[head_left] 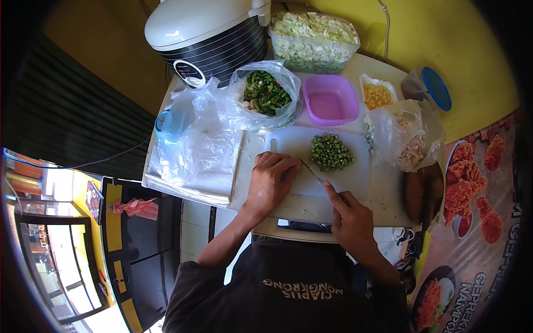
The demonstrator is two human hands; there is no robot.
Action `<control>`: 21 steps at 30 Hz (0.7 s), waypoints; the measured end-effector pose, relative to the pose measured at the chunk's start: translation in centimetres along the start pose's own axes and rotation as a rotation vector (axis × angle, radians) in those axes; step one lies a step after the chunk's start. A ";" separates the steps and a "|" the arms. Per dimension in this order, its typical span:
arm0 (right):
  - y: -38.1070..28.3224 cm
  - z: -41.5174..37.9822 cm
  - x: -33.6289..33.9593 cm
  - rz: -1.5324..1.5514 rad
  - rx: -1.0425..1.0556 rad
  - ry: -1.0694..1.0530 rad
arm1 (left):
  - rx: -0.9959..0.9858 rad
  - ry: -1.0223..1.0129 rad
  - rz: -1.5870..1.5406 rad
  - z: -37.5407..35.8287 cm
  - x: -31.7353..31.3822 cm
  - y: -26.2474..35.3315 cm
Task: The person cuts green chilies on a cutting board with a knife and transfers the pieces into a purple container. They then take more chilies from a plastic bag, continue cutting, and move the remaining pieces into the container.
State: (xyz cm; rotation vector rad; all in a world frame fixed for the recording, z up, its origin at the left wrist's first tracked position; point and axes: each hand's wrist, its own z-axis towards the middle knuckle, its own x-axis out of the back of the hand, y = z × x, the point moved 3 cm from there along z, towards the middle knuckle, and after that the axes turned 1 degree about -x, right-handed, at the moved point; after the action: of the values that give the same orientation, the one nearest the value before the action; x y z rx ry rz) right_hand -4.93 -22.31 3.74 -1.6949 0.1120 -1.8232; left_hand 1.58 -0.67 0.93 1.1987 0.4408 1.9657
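My right hand (353, 217) is closed round the handle of a knife (314, 173), its index finger stretched along the top. The blade points up and left, over a white cutting board (352, 180). At the board's left side, my left hand (272, 178) has its fingers curled down close to the knife tip; whatever they hold is hidden. A heap of chopped green chillies (331, 152) lies on the board just beyond the blade. Behind the board, an open plastic bag (237, 102) holds green chillies (267, 94) with a few pale and red pieces.
A purple tub (331, 100) stands behind the board. Further back are a rice cooker (208, 41) and a container of shredded cabbage (315, 44). Clear plastic bags (200, 136) cover a tray on the left. Yellow bits in a tray (377, 95) and a bag of pale shreds (411, 141) sit right.
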 end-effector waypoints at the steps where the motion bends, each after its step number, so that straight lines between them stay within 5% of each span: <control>1: 0.0 -0.1 0.2 -0.002 0.002 -0.008 | 0.002 -0.001 0.008 0.0 0.0 0.0; 21: -0.4 1.4 -0.5 -0.085 0.008 -0.093 | -0.025 -0.008 -0.008 -0.1 -0.1 0.0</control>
State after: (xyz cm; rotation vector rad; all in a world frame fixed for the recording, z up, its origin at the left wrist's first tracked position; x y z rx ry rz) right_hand -3.83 -21.26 3.74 -1.8003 -0.0064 -1.8003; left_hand 1.52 -0.71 0.85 1.1877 0.4149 1.9536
